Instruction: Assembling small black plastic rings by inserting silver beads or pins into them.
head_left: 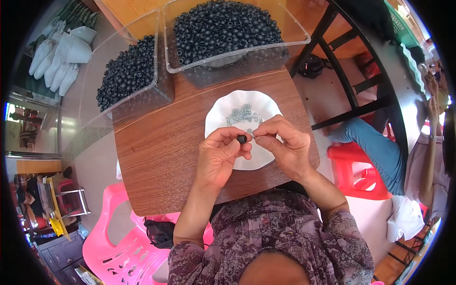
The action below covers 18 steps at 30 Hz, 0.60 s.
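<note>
My left hand [214, 159] pinches a small black hollow bead-like part [242, 139] between thumb and fingers, its dark opening showing. Close beside it, my right hand [290, 145] has thumb and forefinger pressed together on something too small to make out. Both hands are over a white plate with a wavy rim [219, 107]. On this plate lie many tiny greenish, glassy-looking pieces [241, 114], partly hidden by my fingers.
A large clear plastic bin [237, 57] and a second bin [164, 88], heaped with similar black parts, stand at the far side of the wooden table [161, 161]. A pink chair [111, 237] is at left. A person in blue jeans [373, 147] sits at right by a red stool [349, 166].
</note>
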### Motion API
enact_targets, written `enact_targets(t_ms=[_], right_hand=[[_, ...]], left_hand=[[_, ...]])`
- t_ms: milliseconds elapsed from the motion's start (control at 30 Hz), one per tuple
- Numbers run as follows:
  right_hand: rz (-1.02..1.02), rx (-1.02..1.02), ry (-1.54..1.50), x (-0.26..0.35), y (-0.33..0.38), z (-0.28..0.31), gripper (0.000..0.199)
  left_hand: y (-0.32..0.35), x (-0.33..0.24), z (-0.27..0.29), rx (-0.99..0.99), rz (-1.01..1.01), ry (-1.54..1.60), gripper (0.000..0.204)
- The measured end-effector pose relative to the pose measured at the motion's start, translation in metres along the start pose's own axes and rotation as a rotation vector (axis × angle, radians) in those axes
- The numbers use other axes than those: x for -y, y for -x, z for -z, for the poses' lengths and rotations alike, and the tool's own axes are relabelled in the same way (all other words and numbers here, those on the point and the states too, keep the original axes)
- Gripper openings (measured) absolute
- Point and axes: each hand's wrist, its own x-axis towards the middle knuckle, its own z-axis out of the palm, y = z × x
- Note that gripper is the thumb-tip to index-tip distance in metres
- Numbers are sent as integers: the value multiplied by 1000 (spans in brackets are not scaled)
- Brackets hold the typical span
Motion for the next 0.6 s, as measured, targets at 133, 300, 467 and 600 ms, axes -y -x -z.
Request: enact_targets(t_ms=[133, 300, 467, 600], right_hand=[[-17, -41, -25, 0, 0, -4, 14], [43, -20, 11, -4, 0, -7, 15], [131, 7, 126, -4, 1, -7, 16], [122, 3, 145, -3, 1, -9, 17]], left_hand=[[1, 6, -3, -30, 28, 92, 18], [2, 16, -4, -63, 37, 141, 19], [6, 20, -7, -131, 19, 107, 20], [7, 20, -14, -163, -1, 75, 21]])
